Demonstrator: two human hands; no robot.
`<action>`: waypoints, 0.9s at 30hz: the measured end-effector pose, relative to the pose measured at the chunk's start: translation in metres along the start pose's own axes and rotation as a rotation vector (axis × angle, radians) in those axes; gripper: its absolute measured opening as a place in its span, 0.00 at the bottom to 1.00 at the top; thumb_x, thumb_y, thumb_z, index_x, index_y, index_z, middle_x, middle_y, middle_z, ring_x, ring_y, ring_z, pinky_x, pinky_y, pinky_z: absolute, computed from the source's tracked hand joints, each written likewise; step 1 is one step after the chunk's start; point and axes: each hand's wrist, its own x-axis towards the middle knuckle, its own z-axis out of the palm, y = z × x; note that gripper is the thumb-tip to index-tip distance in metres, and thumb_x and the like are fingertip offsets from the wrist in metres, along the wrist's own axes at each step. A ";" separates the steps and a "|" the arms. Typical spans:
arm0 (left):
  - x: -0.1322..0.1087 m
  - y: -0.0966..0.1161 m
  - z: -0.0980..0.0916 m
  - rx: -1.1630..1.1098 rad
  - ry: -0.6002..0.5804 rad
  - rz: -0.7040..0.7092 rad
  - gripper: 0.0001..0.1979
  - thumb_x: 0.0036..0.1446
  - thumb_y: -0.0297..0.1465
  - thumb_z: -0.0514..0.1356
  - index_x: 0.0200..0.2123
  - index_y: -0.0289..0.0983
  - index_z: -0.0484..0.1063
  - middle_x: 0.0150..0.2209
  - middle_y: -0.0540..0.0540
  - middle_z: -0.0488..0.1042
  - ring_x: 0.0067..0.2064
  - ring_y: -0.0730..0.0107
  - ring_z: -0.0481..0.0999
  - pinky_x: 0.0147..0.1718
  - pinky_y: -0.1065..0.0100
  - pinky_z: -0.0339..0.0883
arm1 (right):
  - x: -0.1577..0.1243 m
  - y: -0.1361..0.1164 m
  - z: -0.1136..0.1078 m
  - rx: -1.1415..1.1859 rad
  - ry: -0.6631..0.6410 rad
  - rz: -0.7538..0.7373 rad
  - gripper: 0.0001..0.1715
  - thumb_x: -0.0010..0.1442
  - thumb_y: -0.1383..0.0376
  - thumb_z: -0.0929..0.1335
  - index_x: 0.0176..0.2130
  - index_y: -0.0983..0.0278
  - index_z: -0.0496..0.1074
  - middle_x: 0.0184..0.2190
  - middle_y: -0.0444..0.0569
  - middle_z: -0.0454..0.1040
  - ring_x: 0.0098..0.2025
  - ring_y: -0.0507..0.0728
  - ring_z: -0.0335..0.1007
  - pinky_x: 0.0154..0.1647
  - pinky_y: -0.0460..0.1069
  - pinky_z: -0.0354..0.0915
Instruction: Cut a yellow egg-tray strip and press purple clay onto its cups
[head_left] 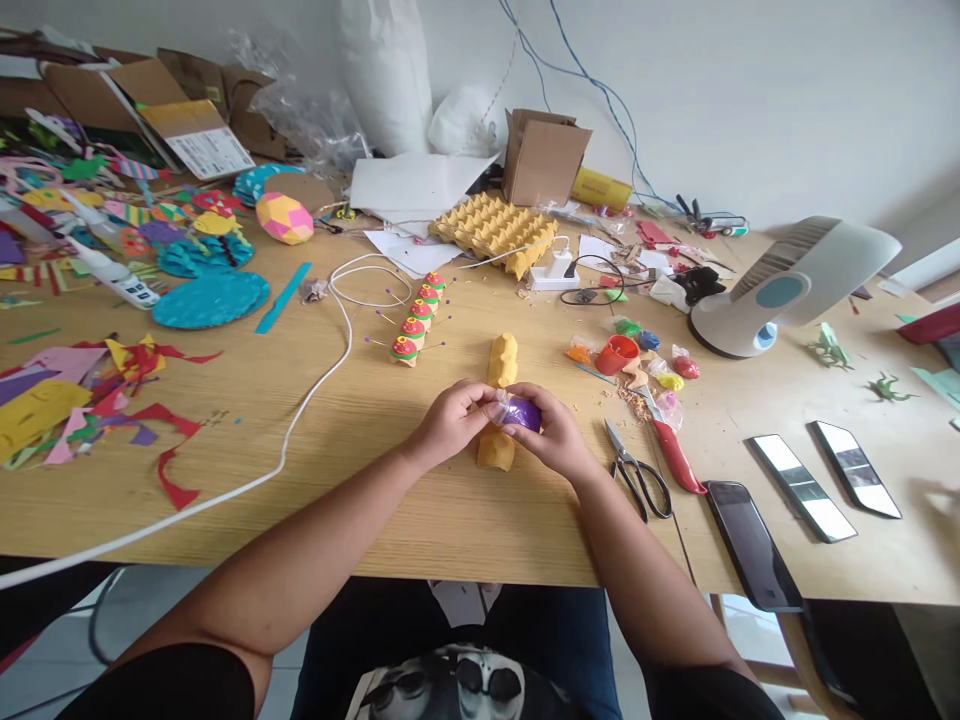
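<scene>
Nearest is the printed shirt [420, 690], below the edge of the wooden table [435, 525]; rightward across the wood, a decorated egg-carton caterpillar [413, 328] stands beyond the left hand [456, 420], which pinches the clear plastic [498, 407] of a purple clay packet [525, 413]; the right hand [559, 435] grasps that packet over a yellow egg-carton strip [503, 360]; scissors [624, 459] lie beside the right forearm. Opening the packet seems the step in hand; the next move probably calls for steadying it while loosening the clear plastic.
</scene>
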 end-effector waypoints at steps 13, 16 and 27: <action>-0.001 0.015 0.000 0.208 0.061 0.136 0.15 0.69 0.39 0.52 0.33 0.38 0.71 0.34 0.45 0.74 0.41 0.62 0.72 0.45 0.62 0.65 | 0.000 0.001 0.001 0.078 -0.050 0.047 0.28 0.60 0.49 0.73 0.54 0.60 0.70 0.49 0.54 0.77 0.49 0.60 0.76 0.50 0.55 0.73; 0.000 0.014 -0.001 0.056 0.068 0.045 0.16 0.68 0.41 0.53 0.34 0.38 0.73 0.35 0.45 0.74 0.41 0.63 0.73 0.44 0.63 0.66 | 0.000 0.004 0.001 0.162 -0.043 0.070 0.30 0.60 0.48 0.72 0.54 0.61 0.69 0.50 0.55 0.76 0.51 0.60 0.75 0.53 0.56 0.72; -0.001 0.010 0.000 -0.284 0.067 -0.029 0.10 0.59 0.36 0.66 0.38 0.37 0.72 0.36 0.48 0.74 0.37 0.70 0.73 0.39 0.69 0.66 | 0.001 0.006 -0.002 0.159 -0.007 0.067 0.29 0.59 0.50 0.74 0.55 0.61 0.69 0.53 0.56 0.75 0.52 0.60 0.74 0.54 0.55 0.70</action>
